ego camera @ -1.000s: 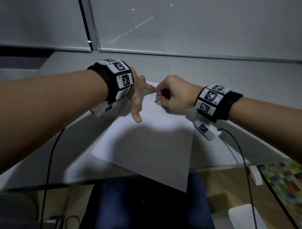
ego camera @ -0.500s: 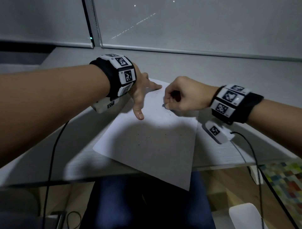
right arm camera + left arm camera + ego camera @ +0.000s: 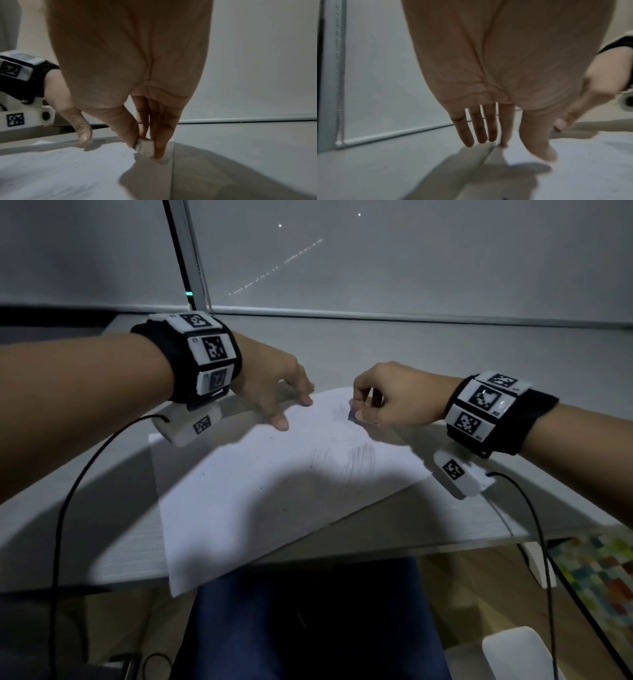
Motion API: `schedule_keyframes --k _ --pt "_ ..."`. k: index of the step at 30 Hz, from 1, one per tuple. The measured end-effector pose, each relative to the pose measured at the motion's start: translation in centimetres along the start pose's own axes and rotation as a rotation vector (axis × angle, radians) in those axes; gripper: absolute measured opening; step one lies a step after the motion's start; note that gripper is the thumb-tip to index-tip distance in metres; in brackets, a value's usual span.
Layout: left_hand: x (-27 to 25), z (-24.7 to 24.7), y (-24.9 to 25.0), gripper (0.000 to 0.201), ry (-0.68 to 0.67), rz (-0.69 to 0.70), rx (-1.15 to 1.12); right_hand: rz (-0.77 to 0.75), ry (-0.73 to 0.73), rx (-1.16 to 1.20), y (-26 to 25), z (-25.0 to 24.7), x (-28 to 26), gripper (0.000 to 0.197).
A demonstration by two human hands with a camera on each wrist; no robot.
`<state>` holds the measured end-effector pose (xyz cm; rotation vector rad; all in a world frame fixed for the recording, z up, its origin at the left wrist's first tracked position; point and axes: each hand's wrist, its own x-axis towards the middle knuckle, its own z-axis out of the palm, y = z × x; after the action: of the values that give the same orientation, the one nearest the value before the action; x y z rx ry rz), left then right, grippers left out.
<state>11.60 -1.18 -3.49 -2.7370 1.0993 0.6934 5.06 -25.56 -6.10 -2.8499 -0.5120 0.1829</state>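
A white sheet of paper point(image 3: 260, 491) with faint pencil shading lies on the grey desk point(image 3: 68, 529), one corner hanging over the front edge. My right hand point(image 3: 387, 402) pinches a small white eraser point(image 3: 145, 148) between thumb and fingers near the sheet's far edge; in the head view the eraser point(image 3: 352, 416) shows as a small dark block under the fingertips. My left hand point(image 3: 274, 392) has its fingers spread and straight, the fingertips point(image 3: 546, 152) touching the paper's far left part. In the left wrist view the paper point(image 3: 582, 169) lies at lower right.
A lowered roller blind point(image 3: 411, 258) and its window frame point(image 3: 188, 258) close off the back of the desk. Black cables point(image 3: 61, 508) trail from both wrist cameras. Below the desk edge are my dark blue trousers point(image 3: 308, 628), a coloured mat point(image 3: 603, 573) and a white object point(image 3: 520, 655).
The sheet has turned clockwise on the desk under my left hand. My hands have drawn apart, the right one still holding the eraser. Pencil shading now shows near the sheet's right side.
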Motion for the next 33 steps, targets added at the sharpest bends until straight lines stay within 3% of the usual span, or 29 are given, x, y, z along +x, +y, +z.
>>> schedule_keyframes --k 2,8,11,15,19,23,28,31,33 --pt "-0.1 0.6 0.7 0.067 0.063 0.011 -0.026 0.001 -0.012 -0.022 -0.2 -0.1 -0.2 0.019" --pt "0.9 3.3 3.8 0.099 0.239 0.041 0.005 0.012 0.077 0.014 -0.3 -0.5 1.0 0.013" --pt "1.3 3.4 3.9 0.108 0.205 0.035 0.101 0.012 0.073 0.019 -0.4 0.4 1.4 0.01" --pt "1.8 2.8 3.9 0.09 0.141 -0.001 0.203 0.057 0.105 0.01 -0.1 1.4 1.7 0.015" --pt "2.4 2.7 3.8 0.078 0.094 0.006 0.113 0.073 0.102 -0.012 0.0 1.1 1.9 0.015" --pt "2.1 3.9 4.4 0.103 0.173 -0.015 0.05 0.046 0.141 0.013 -0.3 1.0 1.9 0.008" --pt "2.1 4.5 4.1 0.088 0.216 -0.03 -0.003 0.023 0.142 0.01 -0.7 1.8 1.8 0.009" --pt "2.3 4.2 4.0 0.106 0.232 -0.086 -0.059 -0.011 0.084 0.027 -1.6 2.0 1.3 0.01" --pt "2.6 4.2 3.9 0.107 0.259 -0.11 -0.076 -0.044 0.049 0.048 -2.2 2.2 0.9 0.01"
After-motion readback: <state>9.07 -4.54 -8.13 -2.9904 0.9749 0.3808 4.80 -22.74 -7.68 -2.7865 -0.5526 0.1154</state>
